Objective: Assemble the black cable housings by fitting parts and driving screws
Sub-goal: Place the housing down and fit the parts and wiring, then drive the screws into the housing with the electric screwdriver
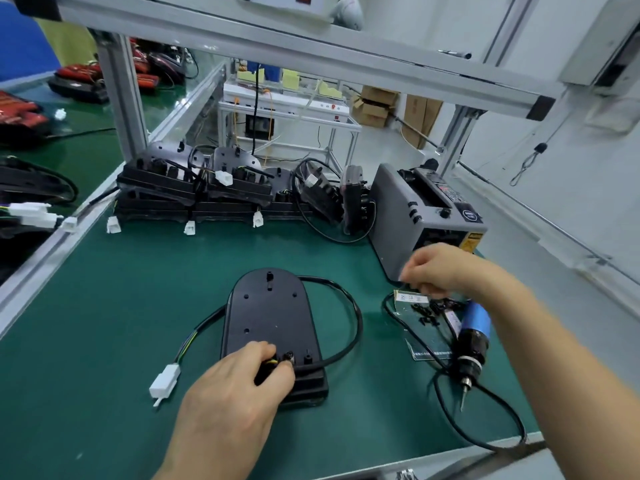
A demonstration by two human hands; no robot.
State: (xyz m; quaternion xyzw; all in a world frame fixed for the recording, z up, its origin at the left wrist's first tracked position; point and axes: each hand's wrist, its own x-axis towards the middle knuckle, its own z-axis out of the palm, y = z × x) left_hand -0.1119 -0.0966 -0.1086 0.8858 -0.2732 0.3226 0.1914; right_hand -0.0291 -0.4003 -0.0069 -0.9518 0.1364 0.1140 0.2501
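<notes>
A green-matted workbench (pixel 114 289) with a pale aluminium edge fills the foreground. Silver aluminium frame posts (pixel 121 98) rise from its far side and carry an overhead beam (pixel 311 53). Beyond the bench stands a white metal rack (pixel 287 109), with brown cardboard boxes (pixel 377 105) stacked to its right. Right of the bench, the pale glossy floor (pixel 536 209) meets a white wall (pixel 554 36), possibly panelled.

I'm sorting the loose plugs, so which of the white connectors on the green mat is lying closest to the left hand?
The white connector at the end of the flat housing's cable, just left of the left hand. The other white connectors lie far back along the stacked housings.
</notes>
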